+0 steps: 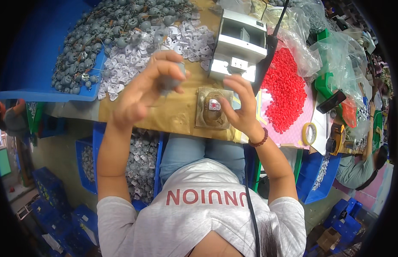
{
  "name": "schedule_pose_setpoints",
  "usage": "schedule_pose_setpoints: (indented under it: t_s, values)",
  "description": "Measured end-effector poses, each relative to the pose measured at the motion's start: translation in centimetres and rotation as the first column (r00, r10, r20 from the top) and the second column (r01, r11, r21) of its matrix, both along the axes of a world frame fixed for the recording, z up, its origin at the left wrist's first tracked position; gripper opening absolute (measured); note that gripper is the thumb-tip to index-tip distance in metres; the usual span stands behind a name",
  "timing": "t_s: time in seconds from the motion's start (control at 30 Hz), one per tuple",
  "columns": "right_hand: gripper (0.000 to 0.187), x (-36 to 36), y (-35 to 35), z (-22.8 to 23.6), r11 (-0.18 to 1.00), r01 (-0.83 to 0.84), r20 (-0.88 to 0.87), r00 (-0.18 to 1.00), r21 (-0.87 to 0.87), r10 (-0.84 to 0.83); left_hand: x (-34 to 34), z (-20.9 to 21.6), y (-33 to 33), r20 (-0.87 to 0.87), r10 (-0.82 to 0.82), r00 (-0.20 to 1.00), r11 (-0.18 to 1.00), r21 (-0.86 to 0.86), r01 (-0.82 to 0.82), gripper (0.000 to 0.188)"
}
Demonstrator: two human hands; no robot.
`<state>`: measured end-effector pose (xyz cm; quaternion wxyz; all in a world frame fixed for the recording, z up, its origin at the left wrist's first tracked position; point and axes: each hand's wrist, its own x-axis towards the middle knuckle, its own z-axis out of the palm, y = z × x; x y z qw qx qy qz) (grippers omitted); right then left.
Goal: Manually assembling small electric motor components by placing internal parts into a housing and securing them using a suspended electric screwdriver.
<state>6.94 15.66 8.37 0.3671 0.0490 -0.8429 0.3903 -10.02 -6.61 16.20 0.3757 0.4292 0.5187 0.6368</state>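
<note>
My left hand [149,88] is raised over the front of the table, its fingers curled around a grey ball-shaped part [169,82]; motion blurs both. On the right, my right hand [244,105] has thumb and fingers apart with nothing between them. Its thumb is beside a square fixture block [202,120] with a brown rounded middle. A small white piece with a red insert [214,105] sits in that middle. White plastic pieces [128,64] lie heaped beyond my left hand. Behind the fixture stands a white and grey machine [239,43].
Grey ball parts with wires [121,25] fill a blue tray [31,92] at far left. Red pieces [284,90] are heaped on the right, near yellow tape [309,133] and a black phone [330,101]. A bin of grey parts [141,167] stands below the table. Another person [357,171] sits at far right.
</note>
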Motion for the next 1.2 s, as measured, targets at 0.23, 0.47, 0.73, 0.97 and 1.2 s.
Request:
schedule_pose_setpoints:
  t_s: [0.23,0.47,0.73,0.97,1.2]
  values:
    - [0.056,-3.1,-1.2,2.4,0.995,-0.104,0.037,0.994,-0.001,0.104,0.3,-2.6,1.5,0.050,0.177,0.983,0.982,0.056,-0.180,0.081]
    - [0.048,-3.0,-1.7,-0.5,0.992,-0.103,0.186,0.976,-0.078,0.116,0.1,-5.0,0.7,-0.142,0.274,0.951,0.858,-0.412,-0.308,0.020]
    - [0.046,-4.1,-2.5,0.4,0.988,-0.121,0.098,0.987,-0.096,0.130,-0.6,-2.7,0.8,-0.564,0.274,0.779,0.921,-0.078,-0.381,0.021]
    - [0.047,-3.2,-1.8,-0.8,0.991,-0.099,0.181,0.977,-0.093,0.115,0.3,-2.5,-0.5,-0.592,0.229,0.773,0.904,-0.164,-0.394,0.021]
    - [0.058,-2.9,-3.1,1.7,0.933,-0.306,0.125,0.935,-0.189,0.332,3.6,-0.4,-0.7,0.096,-0.084,0.992,0.992,0.103,0.074,0.020]
